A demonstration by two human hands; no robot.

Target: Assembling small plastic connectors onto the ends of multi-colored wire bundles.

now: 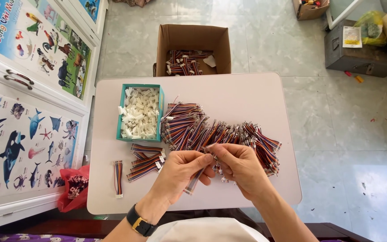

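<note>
My left hand (181, 171) and my right hand (239, 166) meet over the near edge of a small white table (247, 96). Together they pinch one multicoloured ribbon cable (194, 182), which slants down from my fingertips. A black watch sits on my left wrist. Just beyond my hands lies a long heap of loose multicoloured cables (220, 132). A teal tray of white plastic connectors (140, 113) stands to the left of the heap. Several finished cables with white plugs (145, 161) lie left of my left hand, and one more cable (118, 178) lies apart from them.
A cardboard box (192, 38) with more cables stands on the tiled floor behind the table. A red bag (75, 192) lies by the table's left corner. White cabinet doors with animal posters (27, 112) line the left side. A grey metal case (359, 56) sits at the far right.
</note>
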